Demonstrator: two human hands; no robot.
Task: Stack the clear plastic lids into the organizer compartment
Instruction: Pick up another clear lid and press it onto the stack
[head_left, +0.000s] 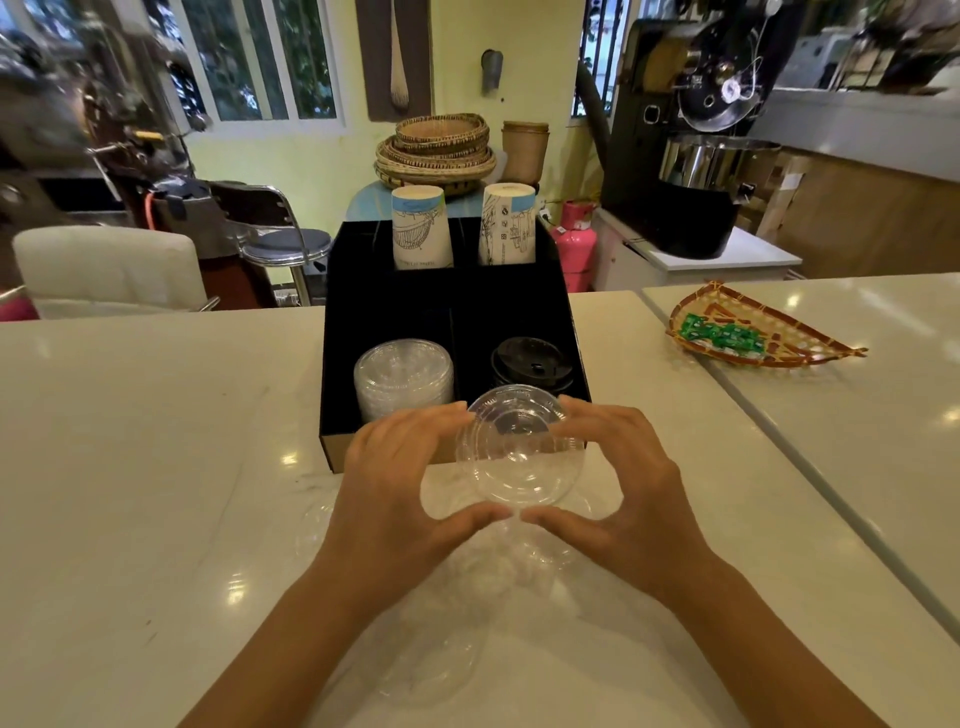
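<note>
A small stack of clear plastic lids (519, 449) is held above the counter, just in front of the black organizer (387, 306). My left hand (400, 493) grips its left side and my right hand (623, 493) its right side, thumbs nearly touching underneath. The organizer's front left compartment holds a tall stack of clear lids (402, 376). Black lids (532, 364) fill the front right compartment. Several loose clear lids (441, 670) lie on the white counter below my wrists, hard to make out.
Two stacks of paper cups (421, 228) stand in the organizer's back compartments. A woven tray with green packets (737, 335) lies on the counter (130, 467) at the right. Chairs and a coffee roaster (696, 140) stand beyond the counter's far edge.
</note>
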